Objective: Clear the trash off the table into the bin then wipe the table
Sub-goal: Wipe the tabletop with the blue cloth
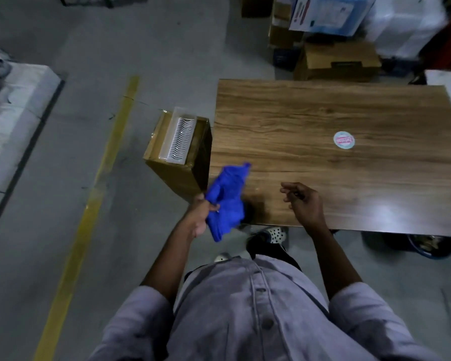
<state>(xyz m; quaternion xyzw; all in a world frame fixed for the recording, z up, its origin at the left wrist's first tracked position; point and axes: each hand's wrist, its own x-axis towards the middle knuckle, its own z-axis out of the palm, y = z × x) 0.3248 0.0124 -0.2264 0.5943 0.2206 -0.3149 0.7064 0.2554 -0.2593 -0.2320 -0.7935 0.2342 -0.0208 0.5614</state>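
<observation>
A wooden table [336,113] fills the right half of the view. My left hand [199,217] grips a bunched blue cloth [228,199] at the table's near left corner; the cloth hangs partly over the edge. My right hand [302,204] hovers over the near edge of the table, fingers loosely curled, holding nothing. A round white sticker [344,140] with red print lies on the tabletop toward the right. A dark round bin [427,246] with something inside shows on the floor below the table's near right edge.
A cardboard box [177,162] with a white plastic tray [179,138] on top stands against the table's left side. More cartons [336,61] are stacked behind the table. A yellow line [94,188] runs along the concrete floor at left. My feet [274,234] stand by the table's edge.
</observation>
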